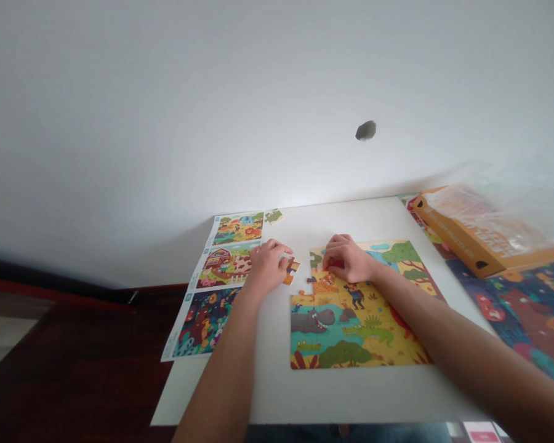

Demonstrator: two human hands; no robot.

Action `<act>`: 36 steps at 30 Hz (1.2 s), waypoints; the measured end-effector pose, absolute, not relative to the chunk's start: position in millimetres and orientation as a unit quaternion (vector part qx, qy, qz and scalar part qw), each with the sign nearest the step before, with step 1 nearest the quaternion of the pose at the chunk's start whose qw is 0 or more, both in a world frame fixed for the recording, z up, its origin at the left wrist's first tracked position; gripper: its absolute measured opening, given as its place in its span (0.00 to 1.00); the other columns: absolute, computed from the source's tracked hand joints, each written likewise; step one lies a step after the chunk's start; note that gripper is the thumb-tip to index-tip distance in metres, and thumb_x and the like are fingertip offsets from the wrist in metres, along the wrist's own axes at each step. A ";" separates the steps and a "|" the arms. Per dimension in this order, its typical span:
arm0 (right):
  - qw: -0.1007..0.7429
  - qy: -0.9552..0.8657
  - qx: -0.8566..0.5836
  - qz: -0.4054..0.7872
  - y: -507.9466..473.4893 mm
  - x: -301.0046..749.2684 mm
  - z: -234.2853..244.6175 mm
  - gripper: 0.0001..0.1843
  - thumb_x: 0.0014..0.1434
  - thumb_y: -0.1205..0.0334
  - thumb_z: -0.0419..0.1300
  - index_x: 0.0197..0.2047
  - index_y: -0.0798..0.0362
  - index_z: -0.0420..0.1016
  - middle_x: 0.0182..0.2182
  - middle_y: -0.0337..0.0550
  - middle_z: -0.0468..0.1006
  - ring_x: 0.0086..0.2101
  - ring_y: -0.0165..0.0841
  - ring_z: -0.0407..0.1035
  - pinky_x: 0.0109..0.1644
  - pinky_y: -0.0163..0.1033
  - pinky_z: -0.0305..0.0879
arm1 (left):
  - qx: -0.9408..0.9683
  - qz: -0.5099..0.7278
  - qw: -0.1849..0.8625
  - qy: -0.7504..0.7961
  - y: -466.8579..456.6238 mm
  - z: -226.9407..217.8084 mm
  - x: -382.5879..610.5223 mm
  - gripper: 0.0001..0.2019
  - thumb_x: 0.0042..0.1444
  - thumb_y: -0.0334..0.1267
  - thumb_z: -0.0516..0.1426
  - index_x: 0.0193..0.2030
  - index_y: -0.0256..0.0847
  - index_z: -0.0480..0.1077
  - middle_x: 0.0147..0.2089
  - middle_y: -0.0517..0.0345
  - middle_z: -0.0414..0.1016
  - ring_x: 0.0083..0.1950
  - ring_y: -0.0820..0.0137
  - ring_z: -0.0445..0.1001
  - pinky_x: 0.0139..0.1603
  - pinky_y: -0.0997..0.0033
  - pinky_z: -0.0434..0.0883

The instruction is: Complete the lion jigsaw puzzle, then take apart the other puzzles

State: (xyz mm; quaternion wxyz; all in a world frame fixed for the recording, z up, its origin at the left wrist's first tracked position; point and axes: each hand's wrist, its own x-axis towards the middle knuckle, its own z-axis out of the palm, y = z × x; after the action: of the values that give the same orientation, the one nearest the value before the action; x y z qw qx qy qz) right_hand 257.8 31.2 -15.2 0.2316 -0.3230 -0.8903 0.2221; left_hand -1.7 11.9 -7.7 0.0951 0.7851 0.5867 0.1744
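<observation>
A mostly assembled jigsaw puzzle [351, 332] with a hippo, crocodiles and a leopard lies on the white table; its upper left edge is uneven, with a gap. My right hand [349, 258] rests on the puzzle's upper part, fingers curled down around a puzzle piece [336, 263] with red on it, partly hidden by the fingers. Left of the puzzle, my left hand [270, 266] pinches a loose orange-brown puzzle piece [292, 272], apart from the assembled part. Another loose piece, a green puzzle piece [274, 216], lies farther back near the wall.
A reference sheet [184, 326] with three pictures lies along the table's left side. On the right, an orange box [466, 243] with clear plastic wrap stands by the wall, beside another dark colourful puzzle [526, 307]. The wall [258, 123] has a dark hole.
</observation>
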 end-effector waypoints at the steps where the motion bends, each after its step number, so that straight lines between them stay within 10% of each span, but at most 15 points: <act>1: 0.233 -0.890 -0.323 0.223 31.2 257.9 -15.5 0.08 0.46 0.70 0.60 0.30 0.50 0.77 0.28 0.41 0.77 0.39 0.39 0.66 0.51 0.47 0.53 | 0.791 0.164 0.104 0.581 10.3 -7.1 -2.7 0.12 0.57 0.31 0.55 0.43 0.48 0.76 0.47 0.56 0.73 0.52 0.61 0.71 0.61 0.51 0.57; 15: 0.234 -0.892 -0.323 0.214 30.9 257.2 -16.3 0.10 0.46 0.71 0.59 0.31 0.50 0.77 0.28 0.40 0.77 0.39 0.39 0.66 0.51 0.47 0.53 | 0.780 0.154 0.141 0.591 9.5 -7.2 5.1 0.11 0.57 0.49 0.60 0.37 0.44 0.74 0.38 0.58 0.76 0.43 0.65 0.74 0.51 0.62 0.63; 36: 0.232 -0.891 -0.329 0.212 31.8 256.5 -17.5 0.10 0.45 0.72 0.59 0.31 0.49 0.78 0.28 0.39 0.77 0.39 0.38 0.66 0.52 0.46 0.53 | 0.806 0.130 0.153 0.557 2.9 -2.6 14.4 0.07 0.54 0.43 0.60 0.34 0.44 0.72 0.42 0.59 0.72 0.46 0.65 0.73 0.60 0.54 0.58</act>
State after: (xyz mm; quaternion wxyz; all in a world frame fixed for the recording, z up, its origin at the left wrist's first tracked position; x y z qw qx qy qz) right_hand 256.5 31.8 -17.5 0.2316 -0.3287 -0.8907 0.2121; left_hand 14.4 2.9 -2.6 0.1532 0.8060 0.5568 0.1300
